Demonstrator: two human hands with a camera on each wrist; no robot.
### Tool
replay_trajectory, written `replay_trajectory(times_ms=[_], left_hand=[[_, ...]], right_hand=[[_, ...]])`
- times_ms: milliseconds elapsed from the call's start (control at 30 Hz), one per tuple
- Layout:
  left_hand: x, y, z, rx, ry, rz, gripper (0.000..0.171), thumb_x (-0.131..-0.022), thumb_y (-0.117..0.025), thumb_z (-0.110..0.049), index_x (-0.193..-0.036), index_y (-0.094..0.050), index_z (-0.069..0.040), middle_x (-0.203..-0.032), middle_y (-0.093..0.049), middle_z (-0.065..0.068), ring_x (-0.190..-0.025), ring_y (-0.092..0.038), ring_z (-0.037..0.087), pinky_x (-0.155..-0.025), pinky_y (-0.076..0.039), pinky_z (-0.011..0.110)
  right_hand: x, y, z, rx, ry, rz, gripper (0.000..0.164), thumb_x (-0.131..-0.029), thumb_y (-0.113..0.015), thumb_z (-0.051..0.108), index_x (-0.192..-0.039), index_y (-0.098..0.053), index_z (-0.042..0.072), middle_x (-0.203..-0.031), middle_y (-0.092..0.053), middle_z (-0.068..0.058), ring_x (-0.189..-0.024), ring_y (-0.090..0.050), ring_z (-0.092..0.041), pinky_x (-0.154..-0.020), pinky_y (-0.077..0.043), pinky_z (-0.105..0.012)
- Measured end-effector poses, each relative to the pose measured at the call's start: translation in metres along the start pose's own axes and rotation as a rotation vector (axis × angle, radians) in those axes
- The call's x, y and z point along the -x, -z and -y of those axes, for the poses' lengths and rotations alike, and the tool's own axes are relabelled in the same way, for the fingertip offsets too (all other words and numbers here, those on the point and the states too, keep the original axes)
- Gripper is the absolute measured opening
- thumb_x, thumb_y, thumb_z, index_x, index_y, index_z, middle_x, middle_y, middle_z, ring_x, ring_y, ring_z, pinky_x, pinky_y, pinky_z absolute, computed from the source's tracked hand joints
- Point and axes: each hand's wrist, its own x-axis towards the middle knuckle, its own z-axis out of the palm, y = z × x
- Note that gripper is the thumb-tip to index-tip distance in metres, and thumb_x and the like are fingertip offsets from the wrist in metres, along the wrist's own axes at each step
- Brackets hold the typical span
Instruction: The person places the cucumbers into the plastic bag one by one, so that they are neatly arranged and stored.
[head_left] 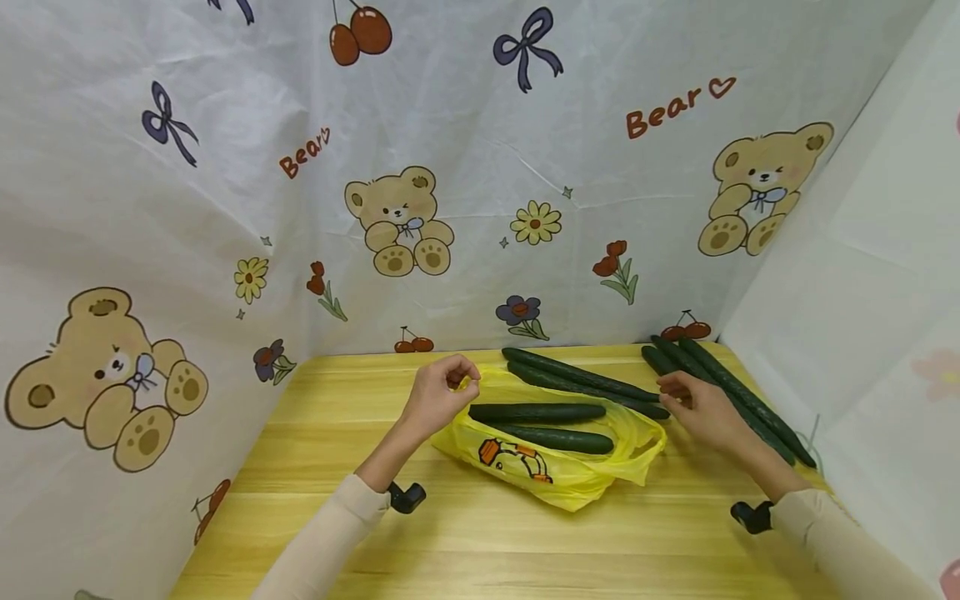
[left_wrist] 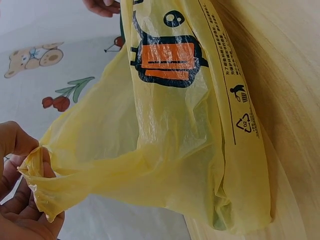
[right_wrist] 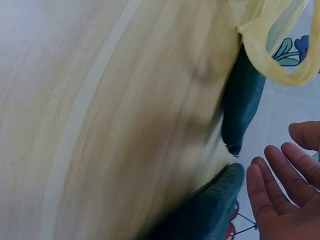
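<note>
My left hand (head_left: 438,396) pinches a gathered handle of a thin yellow plastic bag (head_left: 551,483), its edge drawn up in the left wrist view. The bag lies on its side with a printed cartoon face, and two cucumbers (head_left: 537,412) show in its mouth. My right hand (head_left: 708,417) hovers between the bag's right handle and the cucumbers at the right, holding nothing. In the right wrist view its fingers (right_wrist: 275,192) are loosely extended beside the tip of one cucumber (right_wrist: 243,100) and the end of another (right_wrist: 205,212).
Behind the bag, two long cucumbers (head_left: 577,375) lie side by side on the wooden table (head_left: 330,508). Another group of cucumbers (head_left: 738,387) lies slantwise near the right wall. White cloth (head_left: 465,108) printed with bears encloses the back and sides.
</note>
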Motion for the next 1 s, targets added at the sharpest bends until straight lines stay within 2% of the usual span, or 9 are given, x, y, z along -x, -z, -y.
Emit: replay_trajectory(times_ms=[100, 200, 333, 433, 500, 600, 733, 867, 1000], left_hand=[[0.000, 0.000, 0.001, -0.005, -0.002, -0.002, 0.005, -0.096, -0.074, -0.012, -0.101, -0.076, -0.013, -0.083, -0.068, -0.006, -0.073, -0.054, 0.015, -0.070, -0.045, 0.027], [0.000, -0.001, 0.002, -0.032, -0.010, -0.005, 0.007, -0.096, -0.076, -0.012, -0.103, -0.077, -0.013, -0.085, -0.068, -0.005, -0.075, -0.054, 0.017, -0.070, -0.046, 0.029], [-0.001, -0.003, 0.004, -0.103, -0.023, -0.001, 0.014, -0.097, -0.080, -0.015, -0.110, -0.078, -0.015, -0.101, -0.074, -0.004, -0.087, -0.063, 0.019, -0.079, -0.055, 0.035], [-0.002, -0.005, 0.006, -0.173, -0.038, -0.004, 0.020, -0.096, -0.082, -0.019, -0.116, -0.078, -0.017, -0.117, -0.075, -0.002, -0.104, -0.070, 0.021, -0.091, -0.060, 0.043], [-0.004, -0.006, 0.007, -0.223, -0.055, -0.013, 0.024, -0.096, -0.083, -0.020, -0.119, -0.078, -0.018, -0.122, -0.075, -0.001, -0.115, -0.070, 0.025, -0.099, -0.059, 0.047], [-0.007, -0.007, 0.009, -0.278, -0.072, -0.028, 0.028, -0.095, -0.084, -0.019, -0.121, -0.077, -0.019, -0.125, -0.074, 0.000, -0.121, -0.066, 0.028, -0.104, -0.057, 0.051], [-0.008, -0.008, 0.013, -0.286, -0.045, -0.027, 0.034, -0.095, -0.083, -0.019, -0.127, -0.075, -0.020, -0.128, -0.071, 0.001, -0.121, -0.067, 0.028, -0.101, -0.057, 0.051], [-0.007, -0.008, 0.016, -0.241, 0.005, 0.003, 0.039, -0.097, -0.081, -0.019, -0.134, -0.071, -0.019, -0.133, -0.065, 0.004, -0.117, -0.068, 0.030, -0.094, -0.058, 0.049], [-0.006, -0.009, 0.020, -0.227, 0.037, 0.047, 0.043, -0.098, -0.080, -0.017, -0.139, -0.068, -0.018, -0.136, -0.059, 0.006, -0.102, -0.064, 0.025, -0.086, -0.054, 0.044]], right_hand=[[-0.003, -0.005, -0.004, -0.020, -0.007, 0.011, 0.034, -0.110, -0.064, 0.023, -0.137, -0.064, 0.002, -0.129, -0.073, -0.024, -0.115, -0.071, -0.041, -0.093, -0.062, -0.045], [-0.009, -0.012, -0.006, -0.045, -0.020, 0.033, 0.039, -0.111, -0.063, 0.027, -0.139, -0.062, 0.000, -0.135, -0.070, -0.027, -0.123, -0.068, -0.046, -0.102, -0.057, -0.058], [-0.020, -0.019, -0.007, -0.061, -0.030, 0.060, 0.043, -0.111, -0.063, 0.029, -0.141, -0.061, -0.002, -0.138, -0.067, -0.029, -0.128, -0.063, -0.050, -0.107, -0.052, -0.066], [-0.027, -0.022, -0.009, -0.055, -0.022, 0.076, 0.043, -0.111, -0.063, 0.027, -0.141, -0.060, -0.003, -0.140, -0.066, -0.030, -0.129, -0.061, -0.053, -0.105, -0.051, -0.068], [-0.031, -0.023, -0.011, -0.050, -0.017, 0.095, 0.041, -0.111, -0.063, 0.024, -0.141, -0.060, -0.004, -0.140, -0.065, -0.031, -0.129, -0.062, -0.053, -0.105, -0.052, -0.068], [-0.035, -0.023, -0.016, -0.039, -0.013, 0.135, 0.040, -0.111, -0.062, 0.020, -0.142, -0.059, -0.005, -0.140, -0.065, -0.031, -0.127, -0.063, -0.052, -0.104, -0.054, -0.067], [-0.040, -0.023, -0.023, -0.044, -0.010, 0.183, 0.041, -0.111, -0.060, 0.019, -0.144, -0.058, -0.006, -0.137, -0.067, -0.030, -0.126, -0.065, -0.050, -0.104, -0.054, -0.065], [-0.043, -0.022, -0.026, -0.088, -0.021, 0.212, 0.043, -0.111, -0.061, 0.020, -0.144, -0.057, -0.007, -0.135, -0.069, -0.031, -0.126, -0.066, -0.050, -0.102, -0.055, -0.063], [-0.045, -0.023, -0.028, -0.127, -0.065, 0.237, 0.048, -0.110, -0.064, 0.026, -0.144, -0.057, -0.009, -0.135, -0.068, -0.033, -0.123, -0.067, -0.049, -0.100, -0.058, -0.060]])
